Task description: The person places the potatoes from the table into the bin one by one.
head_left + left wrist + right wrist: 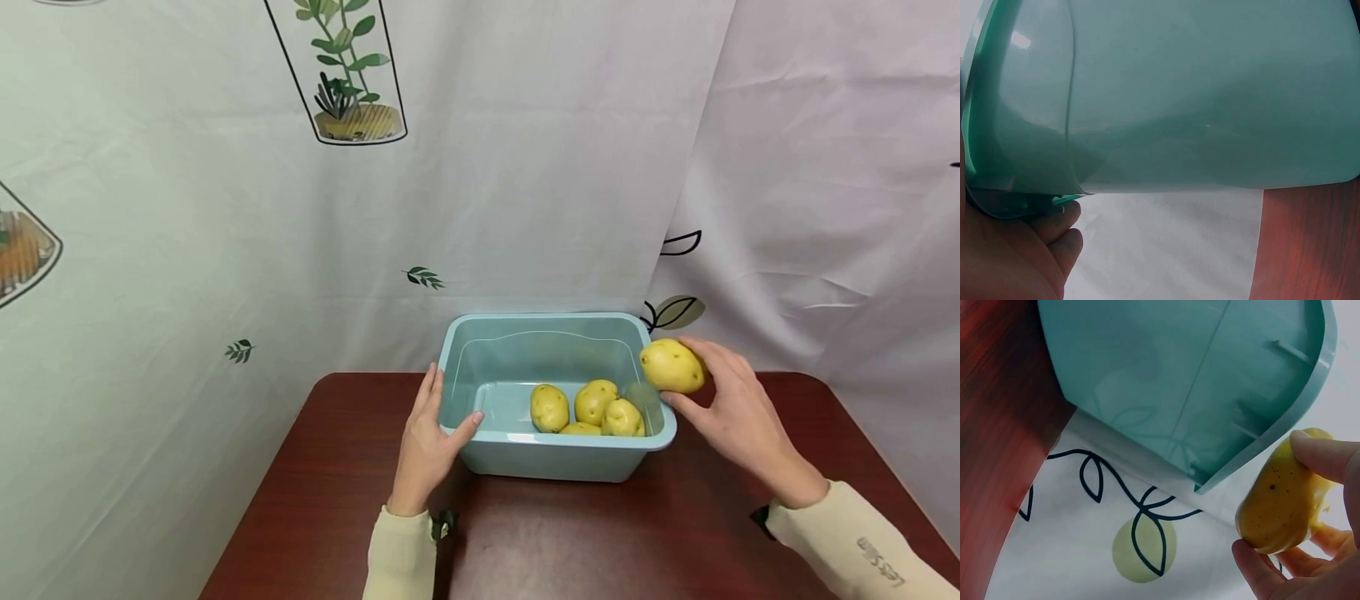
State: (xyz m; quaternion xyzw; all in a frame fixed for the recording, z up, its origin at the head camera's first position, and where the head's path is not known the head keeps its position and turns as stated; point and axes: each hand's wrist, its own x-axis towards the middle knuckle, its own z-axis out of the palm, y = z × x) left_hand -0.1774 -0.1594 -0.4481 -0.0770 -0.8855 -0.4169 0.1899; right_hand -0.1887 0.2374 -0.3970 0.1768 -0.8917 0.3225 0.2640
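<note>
A light teal plastic tub (555, 460) stands at the back of the table. Several yellow potatoes (550, 408) lie inside it, mostly toward the right. My left hand (427, 442) holds the tub's front left corner, thumb over the front rim and fingers along the left side. In the left wrist view, fingertips (1066, 244) show below the rim. Just above the tub's right rim, my right hand (738, 408) grips another potato (672, 366) between thumb and fingers. That potato (1282, 500), dotted with dark specks, appears beside the tub's outer wall in the right wrist view.
The dark red-brown wooden table (540, 542) has rounded back corners. A pale cloth (525, 208) printed with plants and jars hangs right behind the tub and along both sides.
</note>
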